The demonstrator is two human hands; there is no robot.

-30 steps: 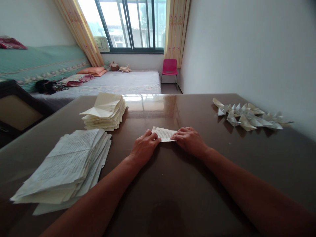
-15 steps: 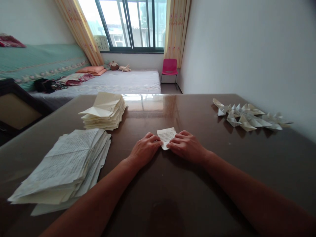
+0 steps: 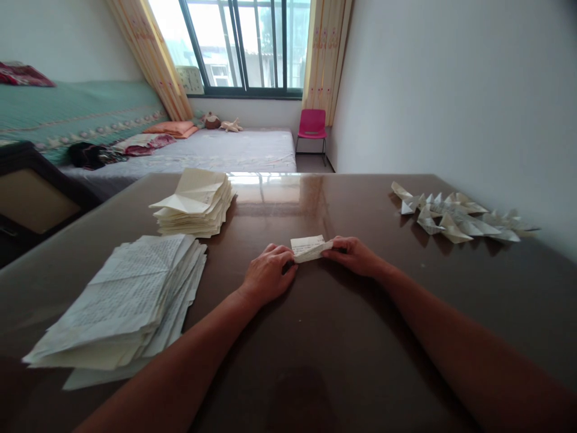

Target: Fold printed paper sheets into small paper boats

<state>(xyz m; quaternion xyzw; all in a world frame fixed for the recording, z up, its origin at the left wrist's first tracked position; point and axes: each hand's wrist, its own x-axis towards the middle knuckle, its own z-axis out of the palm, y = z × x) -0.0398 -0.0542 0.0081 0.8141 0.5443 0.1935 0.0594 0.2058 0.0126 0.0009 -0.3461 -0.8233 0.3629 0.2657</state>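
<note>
A small sheet of paper (image 3: 308, 248) covered in handwriting lies at the middle of the brown table (image 3: 306, 337). Its near edge is folded up and over, slanting toward the right. My left hand (image 3: 269, 273) is closed at the paper's left end, fingertips pinching the fold. At the other end, my right hand (image 3: 354, 255) grips the raised right corner between thumb and fingers. The fingertips hide both ends of the sheet.
To the left lie a stack of written sheets (image 3: 130, 282) and, behind it, a stack of cream paper (image 3: 193, 201). Several folded paper boats (image 3: 455, 219) sit at the right near the wall. Beyond the table are a bed (image 3: 238, 147) and a pink chair (image 3: 312, 125).
The paper lay flat with its writing facing up; now its near part is folded upward. My right hand has shifted to the right, lifting that corner. The view has swung slightly left.
</note>
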